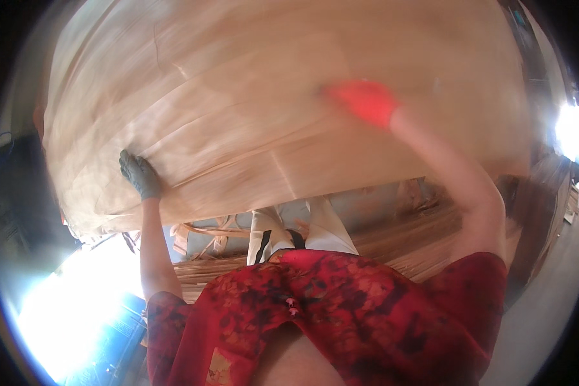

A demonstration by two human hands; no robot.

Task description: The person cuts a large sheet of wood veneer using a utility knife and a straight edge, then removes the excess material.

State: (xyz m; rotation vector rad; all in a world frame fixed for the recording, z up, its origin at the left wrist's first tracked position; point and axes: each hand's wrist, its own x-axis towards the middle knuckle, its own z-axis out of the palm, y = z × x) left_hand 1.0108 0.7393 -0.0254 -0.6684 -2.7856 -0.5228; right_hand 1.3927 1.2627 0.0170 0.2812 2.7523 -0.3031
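Note:
A large, thin sheet of pale wood veneer fills the upper part of the view, its near edge curving over my lap. My left hand, in a grey-green glove, grips that near edge at the left. My right hand, in an orange-red glove and blurred by motion, lies flat on top of the sheet further right and further away. My red patterned top fills the lower middle.
Under the sheet lie more stacked veneer sheets and loose strips on the floor. Dark stacked material stands at the right. Strong sunlight glare washes out the lower left, and another glare spot sits at the right.

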